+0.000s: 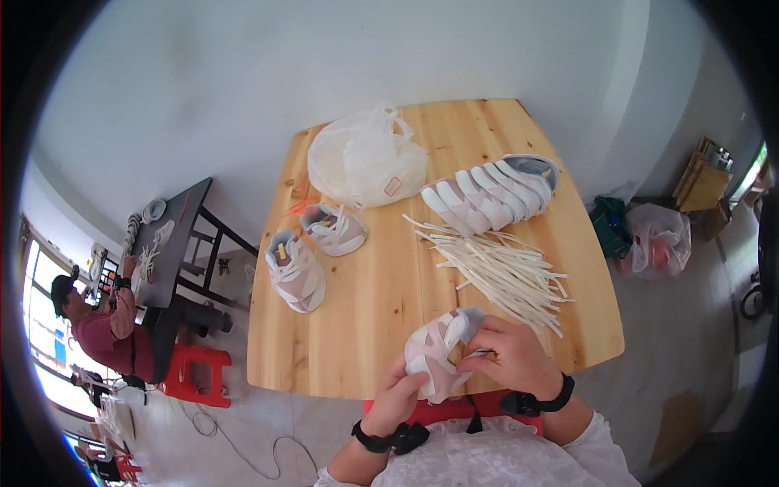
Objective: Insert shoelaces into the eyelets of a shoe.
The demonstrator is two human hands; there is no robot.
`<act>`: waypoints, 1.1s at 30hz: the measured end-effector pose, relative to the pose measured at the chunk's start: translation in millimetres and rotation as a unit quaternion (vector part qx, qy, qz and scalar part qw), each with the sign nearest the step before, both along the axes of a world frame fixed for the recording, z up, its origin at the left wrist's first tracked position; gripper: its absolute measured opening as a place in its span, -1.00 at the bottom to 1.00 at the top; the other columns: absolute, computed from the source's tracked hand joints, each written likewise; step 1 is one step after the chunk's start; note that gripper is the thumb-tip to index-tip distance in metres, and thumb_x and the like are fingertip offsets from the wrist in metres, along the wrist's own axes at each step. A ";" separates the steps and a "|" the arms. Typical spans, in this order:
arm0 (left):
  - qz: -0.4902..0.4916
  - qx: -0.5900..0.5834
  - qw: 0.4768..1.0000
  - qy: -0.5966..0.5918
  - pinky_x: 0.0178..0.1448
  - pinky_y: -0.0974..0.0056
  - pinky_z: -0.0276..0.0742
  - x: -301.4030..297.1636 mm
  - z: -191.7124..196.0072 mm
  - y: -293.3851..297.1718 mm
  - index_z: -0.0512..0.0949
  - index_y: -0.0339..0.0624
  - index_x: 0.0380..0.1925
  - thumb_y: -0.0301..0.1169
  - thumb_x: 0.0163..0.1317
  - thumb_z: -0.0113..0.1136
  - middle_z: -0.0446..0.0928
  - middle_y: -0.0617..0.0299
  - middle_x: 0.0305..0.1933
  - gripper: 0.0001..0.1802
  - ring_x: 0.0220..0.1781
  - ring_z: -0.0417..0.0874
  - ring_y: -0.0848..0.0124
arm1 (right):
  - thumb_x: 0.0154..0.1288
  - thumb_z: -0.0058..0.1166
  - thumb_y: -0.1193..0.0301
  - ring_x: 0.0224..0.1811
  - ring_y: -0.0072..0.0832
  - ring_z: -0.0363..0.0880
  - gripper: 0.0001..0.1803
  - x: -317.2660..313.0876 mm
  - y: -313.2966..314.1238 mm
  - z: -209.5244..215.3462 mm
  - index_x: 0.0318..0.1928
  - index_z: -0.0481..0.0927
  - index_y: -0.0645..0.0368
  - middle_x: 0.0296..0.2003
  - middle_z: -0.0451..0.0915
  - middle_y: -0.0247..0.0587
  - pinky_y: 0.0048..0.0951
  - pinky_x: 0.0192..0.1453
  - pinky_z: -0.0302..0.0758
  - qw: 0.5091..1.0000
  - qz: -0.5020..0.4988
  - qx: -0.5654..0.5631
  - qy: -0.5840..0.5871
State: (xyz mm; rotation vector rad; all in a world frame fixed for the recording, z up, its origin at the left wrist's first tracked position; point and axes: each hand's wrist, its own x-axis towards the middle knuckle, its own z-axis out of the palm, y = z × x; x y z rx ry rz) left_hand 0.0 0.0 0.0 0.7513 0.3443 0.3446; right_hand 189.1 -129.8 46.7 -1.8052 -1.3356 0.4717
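A small pink and white shoe (434,357) is held between my two hands at the table's near edge. My left hand (396,399) grips its left side, the thumb pressed on the pink and white panels. With fingers pinched, my right hand (510,354) holds the shoe's right edge by the opening; the fingers hide exactly what lies between them. Beyond my right hand lies a loose pile of white shoelaces (503,272). Behind the laces, several similar shoes (487,195) are nested in a row.
Two separate shoes, one nearer (296,276) and one farther (334,230), stand on the left of the wooden table (365,341). Orange strips (300,199) and a white plastic bag (365,158) lie behind them. At left, a person (114,333) works at a dark table (174,243).
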 end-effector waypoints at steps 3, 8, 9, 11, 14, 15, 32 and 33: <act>-0.017 0.187 0.982 0.003 0.23 0.28 0.43 -5.8 -2.1 0.4 0.38 -0.29 0.24 -0.43 0.30 0.22 0.49 0.17 0.18 -0.48 0.15 0.50 0.48 | 0.03 0.38 0.19 -0.31 -0.22 0.63 -0.69 -3.1 4.0 -9.8 -0.29 0.68 0.10 -0.30 0.63 -0.20 -0.24 -0.23 0.51 0.999 0.034 -0.002 0.010; 0.064 0.210 0.971 0.098 0.14 0.32 0.50 -9.2 -11.5 -2.4 0.47 -0.30 0.14 -0.55 0.29 0.22 0.59 0.25 0.00 -0.60 0.03 0.57 0.49 | 0.08 0.33 0.24 -0.30 -0.13 0.61 -0.75 12.4 12.9 2.8 -0.31 0.67 0.12 -0.34 0.59 -0.16 -0.18 -0.21 0.51 0.999 0.030 -0.021 -0.002; 0.068 0.209 0.970 0.100 0.14 0.32 0.50 -8.9 -11.3 -1.7 0.47 -0.30 0.14 -0.55 0.29 0.22 0.59 0.25 0.00 -0.60 0.03 0.57 0.49 | 0.08 0.33 0.24 -0.30 -0.13 0.61 -0.75 21.2 18.0 4.7 -0.31 0.67 0.12 -0.34 0.59 -0.16 -0.18 -0.21 0.51 0.999 0.035 -0.022 -0.001; 0.214 0.140 0.965 0.049 0.16 0.29 0.51 -3.2 -7.1 3.7 0.46 -0.28 0.14 -0.55 0.30 0.20 0.58 0.23 0.04 -0.60 0.06 0.57 0.46 | 0.08 0.31 0.26 -0.30 -0.10 0.61 -0.76 44.3 28.7 9.7 -0.33 0.66 0.16 -0.35 0.59 -0.11 -0.16 -0.20 0.53 0.978 -0.122 0.040 -0.165; 0.224 0.076 0.972 0.019 0.21 0.26 0.50 -7.4 -10.8 15.2 0.44 -0.26 0.17 -0.54 0.31 0.19 0.54 0.18 0.12 -0.58 0.12 0.56 0.41 | 0.06 0.31 0.26 -0.30 -0.10 0.61 -0.75 72.7 46.0 -1.2 -0.38 0.65 0.18 -0.37 0.59 -0.08 -0.14 -0.19 0.53 0.956 -0.107 -0.136 -0.239; 0.217 0.043 0.975 0.011 0.23 0.25 0.49 -7.2 -10.4 18.6 0.42 -0.25 0.18 -0.54 0.32 0.17 0.52 0.17 0.15 -0.58 0.14 0.56 0.40 | 0.06 0.31 0.26 -0.30 -0.10 0.61 -0.75 76.0 51.6 -13.1 -0.38 0.65 0.18 -0.37 0.59 -0.08 -0.14 -0.19 0.53 0.956 -0.105 -0.134 -0.241; 0.160 0.056 0.985 -0.009 0.25 0.24 0.46 28.6 -5.4 3.1 0.37 -0.28 0.24 -0.53 0.38 0.10 0.51 0.17 0.18 -0.57 0.17 0.54 0.40 | 0.22 0.21 0.46 -0.60 -0.53 0.44 -0.91 -4.2 17.0 35.3 -0.36 0.62 0.23 -0.52 0.59 -0.23 -0.52 -0.49 0.36 0.989 -0.075 0.055 0.111; 0.152 0.059 0.986 -0.026 0.25 0.24 0.47 32.4 -7.6 0.3 0.36 -0.27 0.24 -0.53 0.39 0.09 0.51 0.17 0.18 -0.57 0.17 0.54 0.40 | 0.22 0.21 0.46 -0.60 -0.53 0.44 -0.91 -10.2 17.2 29.7 -0.36 0.62 0.23 -0.52 0.59 -0.23 -0.52 -0.49 0.36 0.989 -0.079 0.054 0.112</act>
